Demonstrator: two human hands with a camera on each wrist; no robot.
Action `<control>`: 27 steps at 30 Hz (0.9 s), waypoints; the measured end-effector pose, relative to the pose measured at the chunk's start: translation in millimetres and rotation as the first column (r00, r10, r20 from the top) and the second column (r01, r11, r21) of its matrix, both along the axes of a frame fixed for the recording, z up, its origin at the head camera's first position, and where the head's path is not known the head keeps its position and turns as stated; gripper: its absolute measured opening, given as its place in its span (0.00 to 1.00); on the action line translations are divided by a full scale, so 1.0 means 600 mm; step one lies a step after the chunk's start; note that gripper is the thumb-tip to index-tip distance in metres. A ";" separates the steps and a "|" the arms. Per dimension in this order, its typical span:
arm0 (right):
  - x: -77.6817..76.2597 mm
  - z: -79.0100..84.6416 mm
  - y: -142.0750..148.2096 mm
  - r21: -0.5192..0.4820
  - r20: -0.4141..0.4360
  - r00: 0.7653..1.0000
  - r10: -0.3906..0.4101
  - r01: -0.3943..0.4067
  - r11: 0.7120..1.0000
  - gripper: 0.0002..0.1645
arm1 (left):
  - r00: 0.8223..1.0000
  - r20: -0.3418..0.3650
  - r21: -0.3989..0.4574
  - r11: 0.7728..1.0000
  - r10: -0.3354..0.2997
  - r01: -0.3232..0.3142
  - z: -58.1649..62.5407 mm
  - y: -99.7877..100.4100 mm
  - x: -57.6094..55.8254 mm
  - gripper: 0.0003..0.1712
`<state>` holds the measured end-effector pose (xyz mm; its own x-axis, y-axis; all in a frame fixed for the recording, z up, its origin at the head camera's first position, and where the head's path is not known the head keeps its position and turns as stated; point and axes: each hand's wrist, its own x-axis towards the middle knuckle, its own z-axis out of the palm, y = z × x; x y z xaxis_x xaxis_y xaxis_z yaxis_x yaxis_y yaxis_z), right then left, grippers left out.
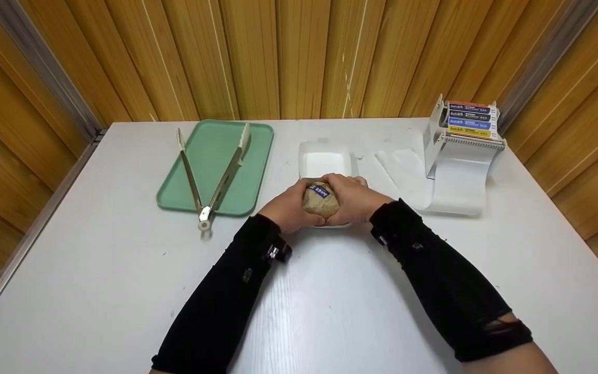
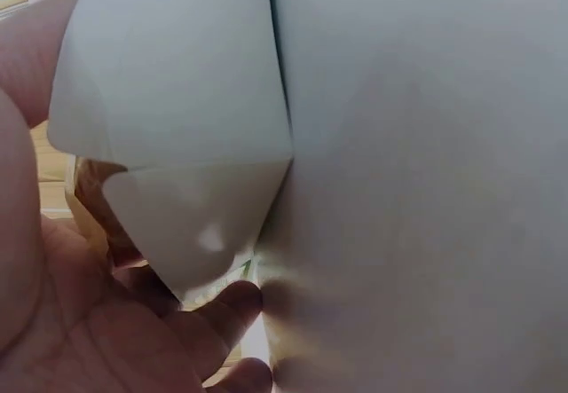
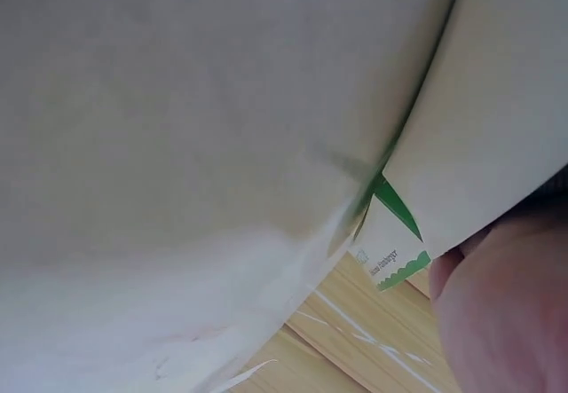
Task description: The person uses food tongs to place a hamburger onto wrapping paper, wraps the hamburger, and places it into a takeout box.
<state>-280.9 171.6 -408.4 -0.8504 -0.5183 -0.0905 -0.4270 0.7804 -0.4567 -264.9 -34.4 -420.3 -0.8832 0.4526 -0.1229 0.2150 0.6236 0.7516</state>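
Both hands hold a round bundle in brown wrapping paper (image 1: 321, 208), which carries a blue label (image 1: 320, 191) on top. My left hand (image 1: 289, 209) curls round its left side and my right hand (image 1: 357, 200) round its right side. Below and around them is a white paperboard box (image 1: 325, 162), its far part standing open. The hands hide most of its near part. White box flaps (image 2: 177, 74) fill much of the left wrist view, beside the left fingers. In the right wrist view, a green-trimmed printed flap (image 3: 390, 255) shows near the right hand (image 3: 510, 309).
Steel tongs (image 1: 225, 179) lie spread across a green tray (image 1: 211, 140) on the left. At the back right stands a label dispenser (image 1: 467, 124) with coloured rolls and a white backing strip (image 1: 460, 182) trailing onto the white table (image 1: 96, 270). Wood-patterned walls (image 1: 299, 57) enclose the table.
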 end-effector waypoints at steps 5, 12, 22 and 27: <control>-0.001 0.000 -0.001 0.005 0.003 1.000 -0.003 0.003 1.000 0.55 | 1.000 0.008 0.026 1.000 0.006 -0.007 0.000 0.001 0.000 0.53; 0.000 0.005 -0.003 0.061 0.024 1.000 -0.001 0.000 0.998 0.55 | 1.000 -0.007 0.048 0.999 -0.014 0.014 0.002 0.000 0.003 0.52; -0.003 0.003 -0.008 0.102 -0.013 1.000 0.007 -0.006 0.995 0.55 | 0.999 -0.040 -0.003 0.999 -0.034 0.034 0.004 0.001 0.006 0.53; -0.002 0.004 -0.010 0.096 -0.007 1.000 -0.006 0.007 0.995 0.58 | 0.998 -0.060 -0.084 0.996 -0.016 0.011 0.004 0.003 0.011 0.51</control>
<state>-281.9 165.8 -406.2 -0.8545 -0.5017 -0.1345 -0.4242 0.8235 -0.3767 -258.1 -32.4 -417.9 -0.8839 0.4553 -0.1067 0.2680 0.6800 0.6825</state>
